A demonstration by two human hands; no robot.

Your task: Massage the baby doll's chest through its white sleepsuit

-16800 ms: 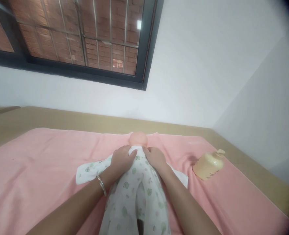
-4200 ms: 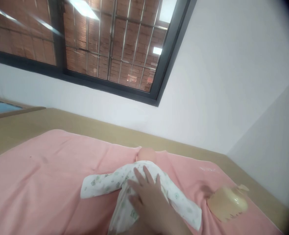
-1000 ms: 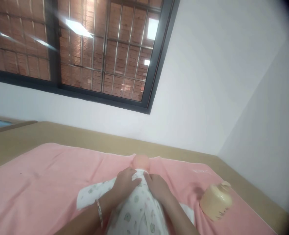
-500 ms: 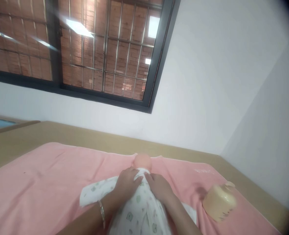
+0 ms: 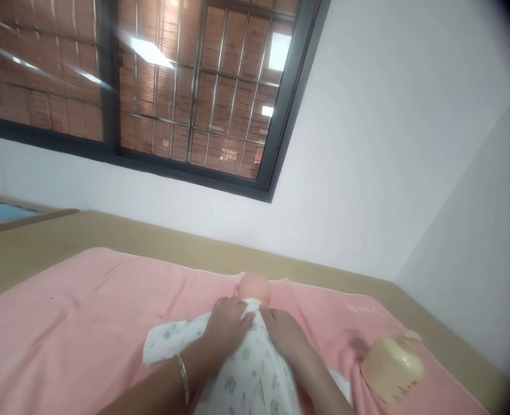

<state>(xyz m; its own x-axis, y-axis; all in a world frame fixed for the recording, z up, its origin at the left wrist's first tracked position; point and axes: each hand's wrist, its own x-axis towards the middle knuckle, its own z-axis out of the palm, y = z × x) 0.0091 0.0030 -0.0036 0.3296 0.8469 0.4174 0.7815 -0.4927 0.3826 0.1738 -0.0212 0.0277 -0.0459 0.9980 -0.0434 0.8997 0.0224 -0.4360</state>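
Observation:
A doll [image 5: 254, 286] with a rounded, skin-toned head lies on a pink blanket [image 5: 120, 300]. Over its body is a white baby gown [image 5: 242, 383] with small green prints, one sleeve spread out to the left. My left hand [image 5: 228, 324], a bangle on its wrist, is closed on the gown's collar just below the head. On the other side of the neckline, my right hand [image 5: 286, 331] also grips the fabric. Both thumbs lie near the front of the collar. The fingertips are partly hidden, and the doll's face cannot be made out.
A cream-yellow container [image 5: 391, 369] with a knob-like top sits on the blanket at right. The blanket covers a tan padded surface [image 5: 186, 242] along the white wall [image 5: 367, 144]. Above is a dark-framed barred window [image 5: 194, 167]; a blue surface [image 5: 6, 211] shows at far left.
The whole view has shifted slightly. Both hands stay at the collar with almost the same hold, and the gown and doll look nearly unchanged.

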